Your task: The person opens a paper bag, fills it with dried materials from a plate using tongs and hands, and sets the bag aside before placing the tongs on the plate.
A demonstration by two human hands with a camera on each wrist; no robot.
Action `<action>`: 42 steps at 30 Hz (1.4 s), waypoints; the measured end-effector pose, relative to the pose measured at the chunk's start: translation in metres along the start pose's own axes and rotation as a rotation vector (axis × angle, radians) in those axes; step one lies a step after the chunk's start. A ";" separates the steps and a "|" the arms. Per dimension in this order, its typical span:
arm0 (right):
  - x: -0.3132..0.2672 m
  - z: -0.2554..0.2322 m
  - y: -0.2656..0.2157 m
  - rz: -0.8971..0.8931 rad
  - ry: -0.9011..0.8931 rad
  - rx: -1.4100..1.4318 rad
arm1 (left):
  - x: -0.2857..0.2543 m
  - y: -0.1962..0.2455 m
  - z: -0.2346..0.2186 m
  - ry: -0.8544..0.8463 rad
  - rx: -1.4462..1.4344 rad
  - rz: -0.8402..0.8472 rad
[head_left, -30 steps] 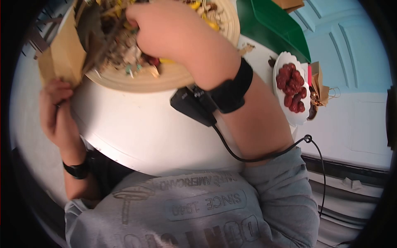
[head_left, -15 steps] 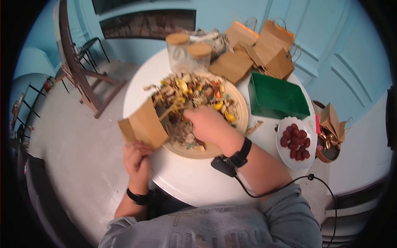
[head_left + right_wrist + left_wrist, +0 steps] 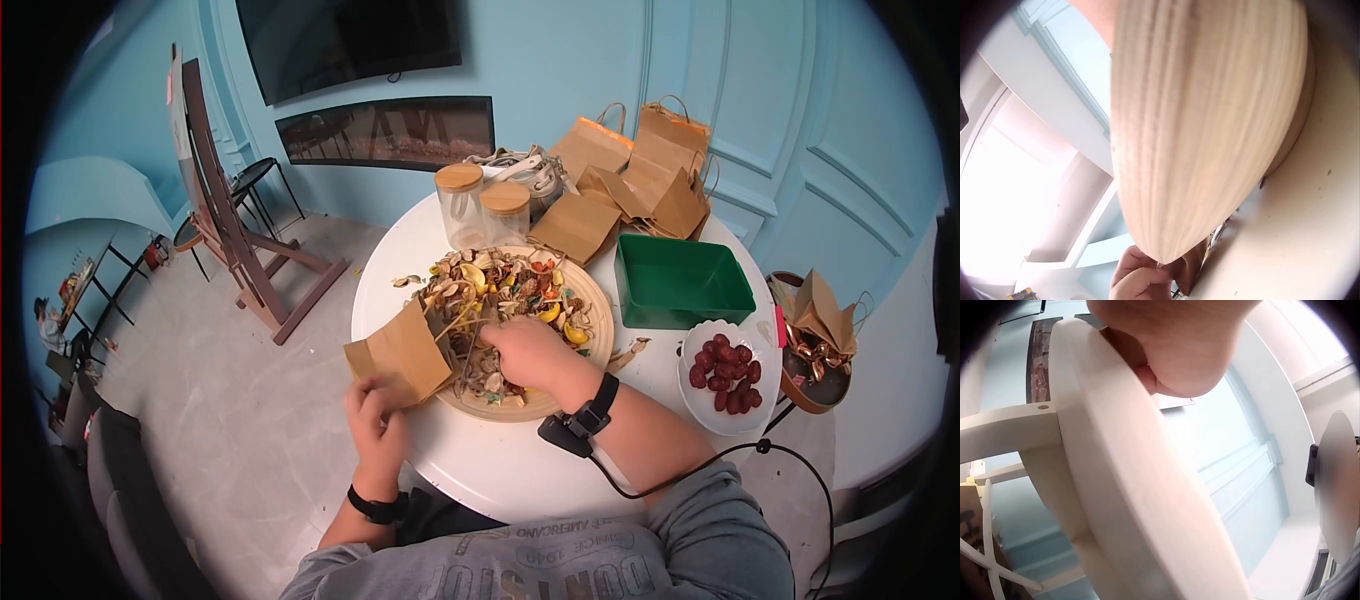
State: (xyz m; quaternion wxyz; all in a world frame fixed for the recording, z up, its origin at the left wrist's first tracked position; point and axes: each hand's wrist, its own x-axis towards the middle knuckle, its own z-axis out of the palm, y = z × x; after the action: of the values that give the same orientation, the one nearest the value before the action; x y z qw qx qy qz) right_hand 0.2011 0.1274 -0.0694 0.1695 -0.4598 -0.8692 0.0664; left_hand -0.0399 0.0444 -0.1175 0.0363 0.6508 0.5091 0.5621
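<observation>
A wide ribbed bowl (image 3: 597, 352) full of dried potpourri (image 3: 500, 275) sits on the round white table (image 3: 450, 445). My right hand (image 3: 535, 352) reaches into the near part of the bowl, its fingertips hidden among the dried pieces; I cannot tell what they hold. A brown paper bag (image 3: 400, 358) lies tilted at the bowl's left rim, its mouth toward the potpourri. At its lower corner my left hand (image 3: 378, 425) grips it with curled fingers. In the right wrist view the bowl's side (image 3: 1204, 125) hides most of the work, with the left hand (image 3: 1141, 278) beneath.
A green box (image 3: 685, 285) and a white plate (image 3: 765, 405) of red dates (image 3: 725, 372) stand on the right. Behind the bowl are lidded jars (image 3: 460, 205), a pale bag (image 3: 540, 178) and several paper bags (image 3: 665, 165). A black cable (image 3: 650, 492) runs from the right wrist.
The head view has tilted up, bringing the whole bowl and the room into sight. The right hand stays in the potpourri, and the left stays at the paper bag.
</observation>
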 end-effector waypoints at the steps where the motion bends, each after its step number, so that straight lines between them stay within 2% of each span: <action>1: 0.000 0.001 0.001 0.000 0.000 0.002 | 0.003 0.003 0.001 0.072 -0.003 -0.081; 5: -0.001 0.003 0.002 -0.004 0.021 0.012 | 0.014 0.000 -0.007 0.054 0.069 -0.139; 7: 0.000 0.004 0.002 -0.023 0.042 0.028 | 0.021 -0.012 -0.018 -0.159 0.176 0.078; 10: 0.000 0.003 0.002 -0.023 0.056 0.039 | 0.027 -0.009 -0.027 -0.200 0.121 0.022; 11: 0.000 0.002 0.001 -0.032 0.058 0.047 | 0.027 -0.010 -0.030 -0.196 0.133 0.021; 13: 0.000 0.000 -0.001 0.007 0.027 0.017 | 0.026 -0.014 -0.031 -0.029 0.013 -0.021; 16: 0.000 0.001 0.000 -0.033 0.054 0.045 | 0.023 -0.017 -0.033 0.081 -0.010 0.001; 24: 0.000 0.002 0.001 -0.077 0.072 0.097 | 0.020 -0.022 -0.031 0.179 0.001 0.020; 26: 0.000 0.003 0.001 -0.079 0.082 0.129 | 0.021 -0.025 -0.032 0.192 -0.050 -0.043; 29: 0.002 0.004 0.002 -0.085 0.152 0.185 | 0.021 -0.030 -0.035 0.219 -0.122 -0.054; 31: 0.002 0.001 0.000 -0.092 0.278 0.237 | 0.020 -0.029 -0.036 0.220 -0.126 -0.048; 33: 0.002 -0.002 -0.001 -0.070 0.272 0.227 | 0.019 -0.026 -0.038 0.219 -0.130 -0.046; 36: 0.004 0.007 0.004 -0.054 0.263 0.213 | 0.022 -0.014 -0.040 0.173 -0.079 -0.018; 38: 0.002 0.010 0.007 -0.056 0.258 0.209 | 0.025 -0.001 -0.044 0.151 0.101 0.178; 42: 0.002 0.007 0.005 -0.019 0.205 0.182 | 0.027 0.006 -0.048 0.128 0.225 0.292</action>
State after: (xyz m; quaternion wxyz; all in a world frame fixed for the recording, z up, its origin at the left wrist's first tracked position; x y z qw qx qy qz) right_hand 0.2014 0.1324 -0.0773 0.2991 -0.4387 -0.8419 0.0959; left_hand -0.0772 0.0348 -0.0773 -0.1512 0.6805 0.4702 0.5413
